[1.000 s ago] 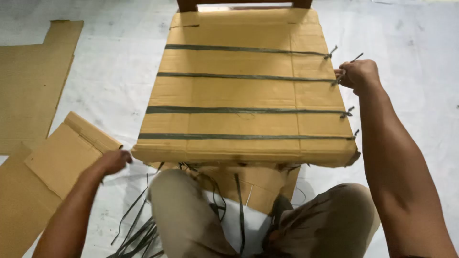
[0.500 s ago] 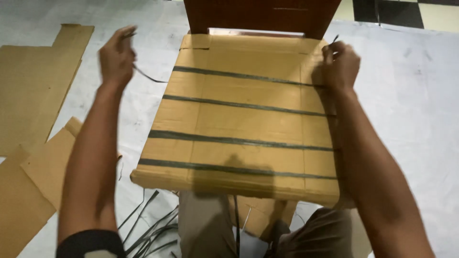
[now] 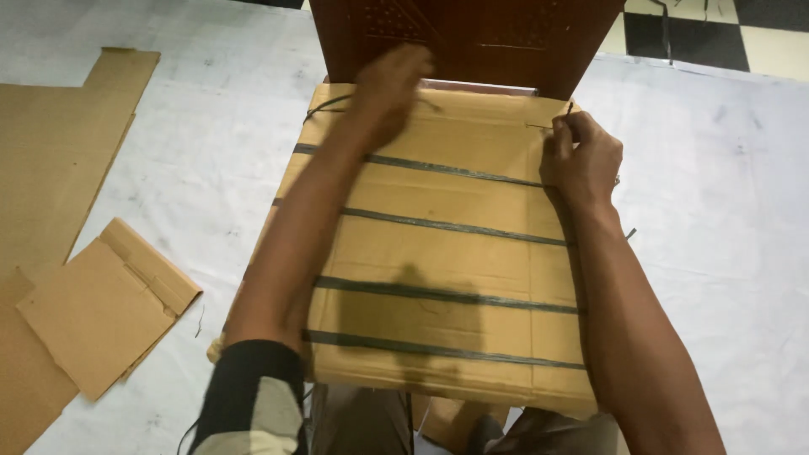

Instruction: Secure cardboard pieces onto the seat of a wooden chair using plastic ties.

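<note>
- the cardboard-wrapped chair seat stands on the white floor covering, right in front of the person, with the dark wooden chair back rising behind it.
- four dark straps run across the cardboard; a fifth strap lies loose near the back edge.
- the left hand is blurred, fingers curled over that loose strap at the back edge; whether it truly grips it, i cannot tell.
- the right hand is closed, pinching the strap end at the seat's right back corner.
- step in hand, as i judge it: laying the rearmost strap across the seat.
- the next move calls for tension from both ends, kept level.
- flat cardboard pieces lie on the floor to the left.
</note>
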